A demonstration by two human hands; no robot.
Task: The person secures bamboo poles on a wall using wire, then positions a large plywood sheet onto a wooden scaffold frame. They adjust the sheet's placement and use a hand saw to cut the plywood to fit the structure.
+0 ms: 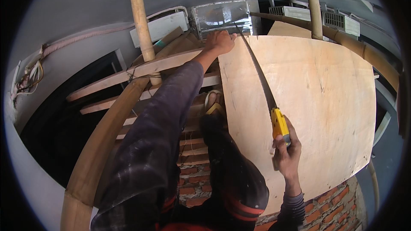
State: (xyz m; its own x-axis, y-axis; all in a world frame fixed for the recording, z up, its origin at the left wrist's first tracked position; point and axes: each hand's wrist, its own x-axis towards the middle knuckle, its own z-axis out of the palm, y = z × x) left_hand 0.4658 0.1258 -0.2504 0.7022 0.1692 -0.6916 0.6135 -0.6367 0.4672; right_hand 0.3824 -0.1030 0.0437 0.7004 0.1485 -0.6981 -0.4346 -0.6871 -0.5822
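Note:
A large pale plywood sheet (308, 102) lies to my right. My right hand (287, 152) is closed round the yellow handle of a handsaw (260, 70). The saw's long, thin blade slants away to the far left and crosses the sheet's far edge near its left corner. At that corner is my left hand (220, 42), its fingers curled over the far edge of the plywood, close beside the blade tip. The fingertips are partly hidden.
Wooden beams (171, 61) and thick bamboo poles (102, 145) form a frame on the left, with gaps between the slats. My sandalled foot (212, 99) stands on it. Bamboo uprights (142, 17) rise ahead. Brickwork (195, 179) shows below, and loose cables (32, 79) hang at the left wall.

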